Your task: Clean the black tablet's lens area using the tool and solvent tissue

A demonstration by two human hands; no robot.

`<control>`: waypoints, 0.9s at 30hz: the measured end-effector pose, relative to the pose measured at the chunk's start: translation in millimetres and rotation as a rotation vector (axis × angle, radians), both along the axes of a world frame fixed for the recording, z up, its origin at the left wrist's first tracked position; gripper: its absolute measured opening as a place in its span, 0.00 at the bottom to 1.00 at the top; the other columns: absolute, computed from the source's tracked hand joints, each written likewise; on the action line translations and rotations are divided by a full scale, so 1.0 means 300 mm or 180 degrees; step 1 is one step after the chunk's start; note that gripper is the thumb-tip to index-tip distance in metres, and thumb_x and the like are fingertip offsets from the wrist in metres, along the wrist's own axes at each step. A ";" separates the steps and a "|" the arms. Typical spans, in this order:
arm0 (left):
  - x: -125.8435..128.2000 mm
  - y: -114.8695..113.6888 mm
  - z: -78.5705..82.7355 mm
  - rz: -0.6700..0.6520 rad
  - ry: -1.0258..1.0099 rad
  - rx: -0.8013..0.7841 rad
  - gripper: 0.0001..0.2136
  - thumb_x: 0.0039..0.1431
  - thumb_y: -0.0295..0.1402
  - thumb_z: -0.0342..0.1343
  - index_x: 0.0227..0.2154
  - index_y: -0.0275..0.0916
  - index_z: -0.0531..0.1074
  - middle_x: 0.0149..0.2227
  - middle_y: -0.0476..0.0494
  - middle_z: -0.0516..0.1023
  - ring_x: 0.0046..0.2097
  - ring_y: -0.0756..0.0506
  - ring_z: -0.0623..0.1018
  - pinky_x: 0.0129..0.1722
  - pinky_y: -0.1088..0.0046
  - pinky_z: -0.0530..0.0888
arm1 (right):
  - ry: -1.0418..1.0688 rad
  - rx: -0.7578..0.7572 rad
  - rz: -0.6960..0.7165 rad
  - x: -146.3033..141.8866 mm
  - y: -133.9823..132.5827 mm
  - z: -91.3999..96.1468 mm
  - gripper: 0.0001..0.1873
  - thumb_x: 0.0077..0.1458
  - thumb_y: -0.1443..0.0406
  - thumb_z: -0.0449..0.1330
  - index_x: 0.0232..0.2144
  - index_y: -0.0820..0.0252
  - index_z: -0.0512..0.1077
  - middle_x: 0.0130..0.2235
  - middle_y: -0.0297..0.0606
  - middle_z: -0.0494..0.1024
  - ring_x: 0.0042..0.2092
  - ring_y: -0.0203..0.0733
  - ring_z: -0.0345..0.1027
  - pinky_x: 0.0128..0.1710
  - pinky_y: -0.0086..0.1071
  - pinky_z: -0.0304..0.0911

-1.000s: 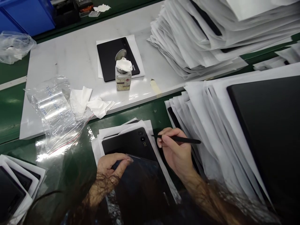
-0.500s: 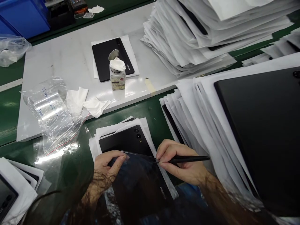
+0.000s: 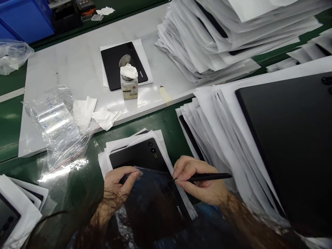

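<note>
The fingers [image 3: 181, 172] of the right hand [image 3: 201, 183] pinch one black stylus [image 3: 210, 177], its tip at the corner of one glossy dark tablet [image 3: 153, 204]. The left hand [image 3: 120, 185] curls over that tablet's edge, which lies across one camera-backed black tablet [image 3: 140, 154] on white paper [image 3: 116, 147].

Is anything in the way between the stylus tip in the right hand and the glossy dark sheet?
Nothing visible stands between them. The tip of the black stylus, held in the right hand, sits right at the edge of the glossy dark sheet, which the left hand grips above the black tablet.
</note>
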State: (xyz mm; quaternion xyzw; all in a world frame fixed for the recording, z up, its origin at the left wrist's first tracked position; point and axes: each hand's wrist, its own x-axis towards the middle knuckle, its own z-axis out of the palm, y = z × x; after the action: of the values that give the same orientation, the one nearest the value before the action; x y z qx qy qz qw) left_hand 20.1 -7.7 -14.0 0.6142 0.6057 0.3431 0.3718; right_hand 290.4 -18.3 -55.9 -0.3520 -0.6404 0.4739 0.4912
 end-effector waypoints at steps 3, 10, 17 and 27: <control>0.000 0.002 0.002 0.0027 0.0001 0.0010 0.05 0.51 0.36 0.55 0.25 0.49 0.76 0.22 0.58 0.82 0.25 0.49 0.81 0.28 0.78 0.78 | -0.0111 0.0057 -0.0093 0.008 -0.008 -0.010 0.11 0.76 0.68 0.76 0.41 0.45 0.85 0.39 0.35 0.93 0.36 0.45 0.92 0.35 0.33 0.88; -0.002 -0.010 -0.012 0.0253 -0.0266 -0.0016 0.03 0.50 0.35 0.57 0.25 0.47 0.76 0.22 0.58 0.81 0.23 0.49 0.81 0.24 0.79 0.78 | -0.1324 0.0715 -0.0374 -0.023 -0.049 -0.048 0.22 0.79 0.46 0.76 0.65 0.48 0.86 0.51 0.48 0.94 0.47 0.61 0.93 0.46 0.54 0.95; -0.019 -0.007 -0.017 0.0142 -0.0435 -0.0063 0.04 0.49 0.35 0.58 0.22 0.46 0.75 0.19 0.57 0.80 0.22 0.50 0.80 0.24 0.80 0.76 | -0.1148 0.0463 -0.0274 -0.078 -0.056 -0.017 0.07 0.79 0.62 0.73 0.44 0.46 0.79 0.41 0.36 0.88 0.35 0.47 0.85 0.36 0.40 0.86; -0.026 -0.001 0.002 -0.0273 -0.0921 -0.0335 0.21 0.46 0.40 0.61 0.45 0.47 0.68 0.24 0.55 0.82 0.27 0.47 0.81 0.32 0.76 0.78 | -0.0642 0.0065 -0.0127 -0.086 -0.079 -0.063 0.10 0.80 0.60 0.72 0.41 0.46 0.79 0.41 0.35 0.84 0.35 0.45 0.81 0.37 0.37 0.82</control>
State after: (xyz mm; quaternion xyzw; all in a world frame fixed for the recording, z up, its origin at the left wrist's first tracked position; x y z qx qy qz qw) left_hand 12.4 -8.1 -13.3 0.5633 0.5362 0.3796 0.5011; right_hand 264.6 -42.0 -74.7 -0.4056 -0.6843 0.4197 0.4371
